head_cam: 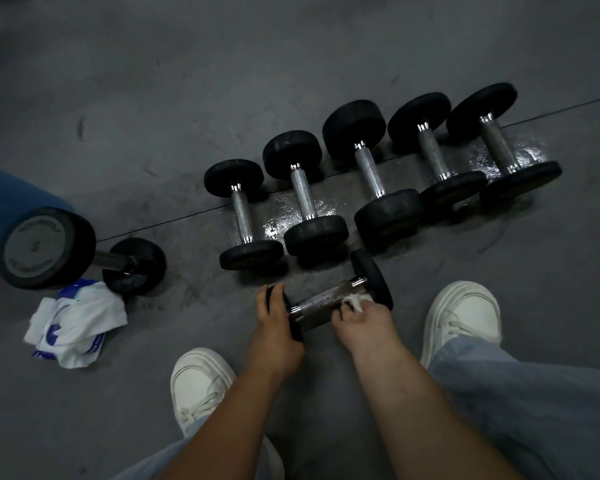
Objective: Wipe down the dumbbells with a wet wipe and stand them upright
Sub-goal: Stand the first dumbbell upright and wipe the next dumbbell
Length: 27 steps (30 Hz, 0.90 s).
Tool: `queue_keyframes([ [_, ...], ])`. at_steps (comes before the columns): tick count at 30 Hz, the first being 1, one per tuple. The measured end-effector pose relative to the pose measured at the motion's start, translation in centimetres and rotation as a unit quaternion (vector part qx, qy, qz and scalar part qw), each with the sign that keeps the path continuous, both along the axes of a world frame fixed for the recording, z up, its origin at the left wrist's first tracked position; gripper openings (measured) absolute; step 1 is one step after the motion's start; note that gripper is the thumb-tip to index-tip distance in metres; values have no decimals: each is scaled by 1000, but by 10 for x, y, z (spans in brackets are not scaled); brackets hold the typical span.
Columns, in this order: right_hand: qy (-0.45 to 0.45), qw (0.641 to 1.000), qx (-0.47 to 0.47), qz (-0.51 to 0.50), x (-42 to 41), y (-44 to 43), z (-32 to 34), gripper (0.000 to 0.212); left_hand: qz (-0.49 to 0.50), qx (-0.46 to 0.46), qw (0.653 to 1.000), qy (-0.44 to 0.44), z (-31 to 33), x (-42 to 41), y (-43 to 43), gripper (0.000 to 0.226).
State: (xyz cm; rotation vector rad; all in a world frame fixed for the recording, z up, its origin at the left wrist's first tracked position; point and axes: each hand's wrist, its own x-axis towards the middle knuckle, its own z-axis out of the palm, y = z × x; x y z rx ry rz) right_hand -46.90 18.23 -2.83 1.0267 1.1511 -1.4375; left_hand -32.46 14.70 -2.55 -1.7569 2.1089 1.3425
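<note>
A small black dumbbell (326,301) lies on its side on the grey floor just ahead of my feet. My left hand (274,320) grips its near-left end plate. My right hand (357,320) pinches a crumpled white wet wipe (355,300) against the metal handle near the right plate. Beyond it, several dumbbells (361,168) lie in a row on a wet, shiny patch of floor. One larger dumbbell (49,249) stands tilted at the left.
A white and blue wipe packet (73,323) lies crumpled on the floor at the left. My white shoes (201,382) (465,317) flank the held dumbbell. A blue object (7,202) sits at the far left edge.
</note>
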Motion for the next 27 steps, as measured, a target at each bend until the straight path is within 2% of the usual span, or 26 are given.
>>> queue_keyframes([
  [1, 10, 1000, -4, -3, 4, -1, 8, 29, 1, 1, 1000, 0, 0, 0, -1, 98],
  [3, 133, 988, 8, 82, 16, -9, 21, 42, 2, 2, 1000, -1, -2, 0, -3, 97],
  [4, 208, 970, 4, 130, 22, -16, 26, 45, 3, -3, 1000, 6, -4, 0, -3, 96],
  [5, 316, 927, 4, 203, 25, -22, 34, 40, 3, -13, 1000, 16, -6, 1, -2, 94],
  [6, 439, 838, 10, 325, 24, -27, 38, 31, 3, -20, 1000, 25, -7, 1, -2, 93],
  [7, 541, 710, 22, 450, 18, -32, 36, 25, 4, -17, 999, 27, -7, 1, -3, 93],
  [8, 618, 534, 45, 576, 6, -34, 33, 23, 7, -9, 1000, 26, -6, 1, -4, 94],
  [10, 680, 162, 87, 709, -16, -28, 21, 31, 15, 8, 1000, 21, -4, -1, -9, 97],
  [11, 677, 14, 98, 729, -24, -21, 15, 40, 17, 13, 1000, 16, -3, -2, -11, 98],
  [12, 653, -95, 99, 745, -29, -12, 13, 47, 18, 16, 1000, 12, -3, -2, -12, 100],
  [13, 624, -152, 96, 760, -29, -2, 14, 50, 18, 19, 1000, 10, -3, -2, -12, 101],
  [14, 604, -183, 93, 771, -27, 9, 14, 52, 19, 23, 999, 10, -4, -2, -12, 102],
  [17, 580, -214, 107, 779, -21, 30, 19, 56, 29, 30, 999, 9, -7, -2, -11, 103],
  [22, 593, -144, 108, 785, -35, 1, 12, 59, 31, 36, 999, -6, -3, -3, -11, 106],
  [23, 596, -141, 104, 784, -36, 2, 9, 63, 26, 38, 999, -9, -3, -3, -10, 107],
  [25, 598, -162, 96, 779, -33, 9, 6, 78, 20, 41, 999, -16, -3, -2, -10, 108],
  [27, 605, -154, 91, 776, -33, 10, 8, 74, 23, 44, 999, -15, -2, -2, -11, 107],
])
